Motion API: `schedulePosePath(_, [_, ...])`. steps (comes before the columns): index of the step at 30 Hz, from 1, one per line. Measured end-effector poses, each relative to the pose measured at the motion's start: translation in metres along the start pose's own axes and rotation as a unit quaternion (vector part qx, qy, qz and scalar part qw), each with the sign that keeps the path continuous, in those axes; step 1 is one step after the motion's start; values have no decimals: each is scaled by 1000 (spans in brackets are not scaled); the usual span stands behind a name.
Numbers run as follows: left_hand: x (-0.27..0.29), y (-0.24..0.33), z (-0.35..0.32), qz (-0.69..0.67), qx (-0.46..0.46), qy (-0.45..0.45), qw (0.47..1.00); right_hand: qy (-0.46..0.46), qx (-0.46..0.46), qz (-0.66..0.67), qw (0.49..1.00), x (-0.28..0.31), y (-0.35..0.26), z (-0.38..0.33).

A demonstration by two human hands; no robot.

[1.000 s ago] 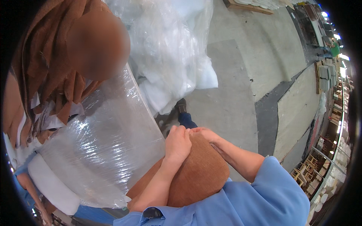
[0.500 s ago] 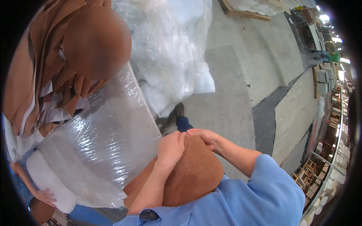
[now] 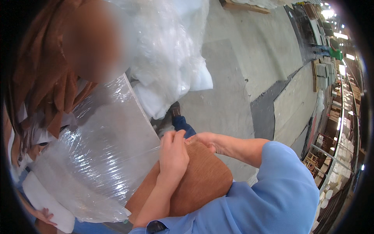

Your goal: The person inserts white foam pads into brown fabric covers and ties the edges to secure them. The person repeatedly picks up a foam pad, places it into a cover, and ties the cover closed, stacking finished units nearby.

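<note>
A brown fabric cushion rests against the front of my blue shirt, one corner pointing away from me. My left hand is closed at that corner, its forearm lying across the fabric. Close by on the right, my right hand pinches the same corner edge. Both sets of fingertips nearly meet there. Whatever small part of the edge lies between them is hidden by the fingers.
A table wrapped in clear plastic film stands at my left, with heaped brown fabric pieces at its far end. Plastic-bagged white stuffing lies beyond. Another person's hand touches a white pad at lower left. Shelving lines the right.
My left hand has shifted and its fingers are now raised and bent over the cushion's corner. My right hand stays at the corner. The whole view has swung slightly.
</note>
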State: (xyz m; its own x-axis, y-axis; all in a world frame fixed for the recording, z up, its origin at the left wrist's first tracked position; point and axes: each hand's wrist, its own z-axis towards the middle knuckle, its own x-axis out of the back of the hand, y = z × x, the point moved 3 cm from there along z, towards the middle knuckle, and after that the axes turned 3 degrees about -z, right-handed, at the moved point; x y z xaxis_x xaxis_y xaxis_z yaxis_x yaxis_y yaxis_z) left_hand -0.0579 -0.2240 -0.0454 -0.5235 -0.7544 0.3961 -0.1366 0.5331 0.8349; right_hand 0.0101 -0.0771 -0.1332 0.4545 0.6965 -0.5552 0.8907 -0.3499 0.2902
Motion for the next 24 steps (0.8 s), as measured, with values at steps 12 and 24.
schedulePosePath(12, [-22, -4, -4, -120, -49, -28, 991, -181, 48, 131, 974, -3, 18, 24])
schedulePosePath(24, [79, -22, -169, 103, 79, -77, 989, -4, 537, 80, 840, 10, 18, -36])
